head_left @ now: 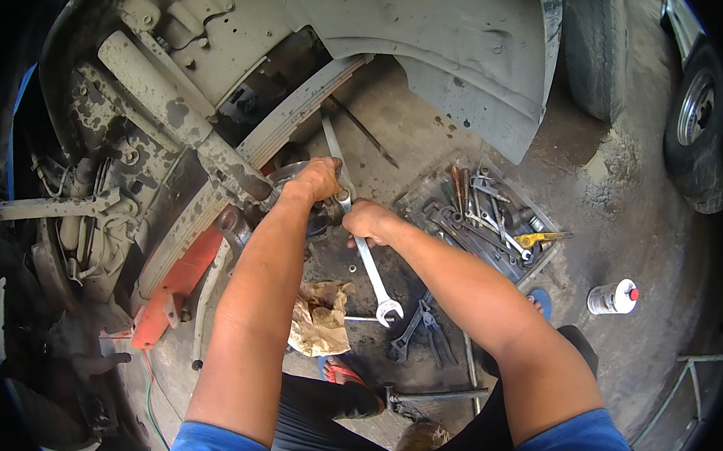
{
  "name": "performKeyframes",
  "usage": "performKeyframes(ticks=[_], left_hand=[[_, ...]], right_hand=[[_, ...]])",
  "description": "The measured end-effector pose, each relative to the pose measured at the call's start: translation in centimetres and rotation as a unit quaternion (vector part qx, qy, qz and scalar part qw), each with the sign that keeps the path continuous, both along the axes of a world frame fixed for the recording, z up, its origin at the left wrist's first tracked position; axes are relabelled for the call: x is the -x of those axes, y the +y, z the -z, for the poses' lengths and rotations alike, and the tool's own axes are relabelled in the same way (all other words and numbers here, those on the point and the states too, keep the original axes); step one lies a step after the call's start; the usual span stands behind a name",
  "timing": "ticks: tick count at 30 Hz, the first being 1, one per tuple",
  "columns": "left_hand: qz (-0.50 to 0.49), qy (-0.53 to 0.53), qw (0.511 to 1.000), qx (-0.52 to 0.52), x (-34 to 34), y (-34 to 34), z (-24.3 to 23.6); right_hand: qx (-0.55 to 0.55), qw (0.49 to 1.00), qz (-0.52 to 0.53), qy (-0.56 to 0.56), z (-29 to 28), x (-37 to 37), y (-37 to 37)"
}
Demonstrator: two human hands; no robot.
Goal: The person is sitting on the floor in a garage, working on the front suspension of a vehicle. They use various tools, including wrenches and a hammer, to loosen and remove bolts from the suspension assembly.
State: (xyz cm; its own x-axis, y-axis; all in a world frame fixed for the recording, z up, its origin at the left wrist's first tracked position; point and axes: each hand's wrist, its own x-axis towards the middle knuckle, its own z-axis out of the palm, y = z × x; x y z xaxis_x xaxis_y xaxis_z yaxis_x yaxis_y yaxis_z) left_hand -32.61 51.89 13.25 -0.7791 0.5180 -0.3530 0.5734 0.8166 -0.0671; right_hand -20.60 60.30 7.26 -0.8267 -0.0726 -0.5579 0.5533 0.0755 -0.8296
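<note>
My right hand (368, 223) is closed around a long combination wrench (373, 270), whose open jaw points down toward the floor. My left hand (318, 180) is closed just above it, beside the wheel hub (285, 174); what its fingers grip is hidden. A second flat steel bar (331, 140), perhaps another wrench, slants up and away from between the hands. Its lower end meets the ring end of the wrench by my left fingers. Behind the hub runs a leaf spring (298, 108), with a thick grey tube (161, 94) to the left.
Right of my hands lies a tray of hand tools (496, 214). Pliers (436, 335), an adjustable wrench (404, 339) and crumpled brown paper (321, 319) lie below. A white can (613, 297) stands farther right. A grey fender (473, 74) overhangs the far side; a red jack stand (177, 284) is left.
</note>
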Motion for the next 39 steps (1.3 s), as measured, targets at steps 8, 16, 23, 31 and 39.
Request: performKeyframes(ticks=[8,16,23,31,39], left_hand=[[-0.023,0.047,0.997,-0.055,-0.5,-0.3,1.1],[-0.072,-0.008,0.995,-0.065,0.2,-0.4,0.1],[-0.070,-0.025,0.996,-0.057,-0.1,-0.4,-0.2],[-0.012,-0.004,0.998,-0.058,-0.7,0.0,-0.6],[-0.022,0.017,0.999,-0.043,-0.2,-0.1,0.6]], right_hand=[[-0.248,0.925,-0.284,0.032,-2.3,0.9,3.8],[-0.411,0.860,-0.214,0.215,-1.4,3.1,8.4],[-0.308,0.907,-0.286,0.030,-1.8,4.1,7.4],[0.026,0.997,-0.073,-0.015,-0.4,0.4,0.1],[-0.290,0.916,-0.272,0.054,-2.0,2.3,3.2]])
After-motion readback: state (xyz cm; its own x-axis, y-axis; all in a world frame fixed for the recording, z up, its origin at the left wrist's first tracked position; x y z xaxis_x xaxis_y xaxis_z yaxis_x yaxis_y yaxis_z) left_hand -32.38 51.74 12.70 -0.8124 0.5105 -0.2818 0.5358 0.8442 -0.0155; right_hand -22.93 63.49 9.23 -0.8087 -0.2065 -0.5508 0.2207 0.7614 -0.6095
